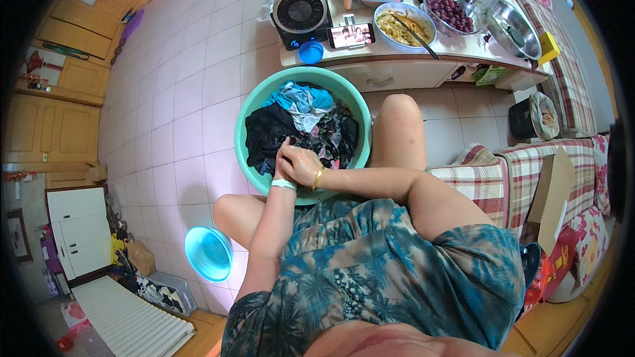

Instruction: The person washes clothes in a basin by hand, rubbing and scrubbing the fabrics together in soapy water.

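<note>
A round green plastic tub (240,141) stands between my knees with wet clothes in it. My right hand (304,162), with a gold bracelet at the wrist, lies across my left hand (283,164), which has a pale band. Both are over the near part of the laundry and look wet. Beneath and beside them are a black garment (268,131) and a dark floral fabric (345,131). Farther back in the tub lies a blue and white garment (300,101). The overlap hides most of the left fingers, and whether either hand pinches cloth is unclear.
A blue basin (208,254) sits on the tiled floor at left. Beyond the tub, a table (357,57) bears an induction cooker (301,15), a phone (350,35), a noodle bowl (404,27) and grapes (450,12). A lined bin (521,119) stands near the plaid sofa (471,178).
</note>
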### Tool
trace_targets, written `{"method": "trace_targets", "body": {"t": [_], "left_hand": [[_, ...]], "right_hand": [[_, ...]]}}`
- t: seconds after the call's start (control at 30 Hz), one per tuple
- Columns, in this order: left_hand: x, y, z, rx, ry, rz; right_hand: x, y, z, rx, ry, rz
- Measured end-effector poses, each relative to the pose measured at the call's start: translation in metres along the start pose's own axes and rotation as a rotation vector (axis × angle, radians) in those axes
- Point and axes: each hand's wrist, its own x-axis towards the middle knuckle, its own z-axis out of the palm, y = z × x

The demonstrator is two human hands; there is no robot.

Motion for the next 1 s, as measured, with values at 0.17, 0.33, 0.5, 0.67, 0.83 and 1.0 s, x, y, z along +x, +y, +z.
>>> {"method": "trace_targets", "body": {"t": [0.17,0.33,0.5,0.67,0.83,1.0], "left_hand": [[0.026,-0.037,0.080,0.250,0.569,0.018],[0.013,0.007,0.004,0.292,-0.219,0.181],[0.020,-0.021,0.090,0.187,0.505,-0.005],[-0.004,0.012,0.059,1.535,0.452,0.373],[-0.018,-0.001,0.053,2.327,0.212,0.211],[0.010,-0.005,0.036,2.484,0.298,0.168]], "right_hand": [[0.033,0.068,-0.025,-0.259,0.103,0.257],[0.003,-0.018,0.014,-0.131,0.056,0.130],[0.033,0.044,-0.026,-0.291,0.022,0.153],[0.055,0.067,-0.047,-0.556,-0.232,0.252],[0.011,0.075,-0.049,-0.725,-0.592,0.171],[0.009,0.101,-0.027,-0.790,-0.611,0.140]]}}
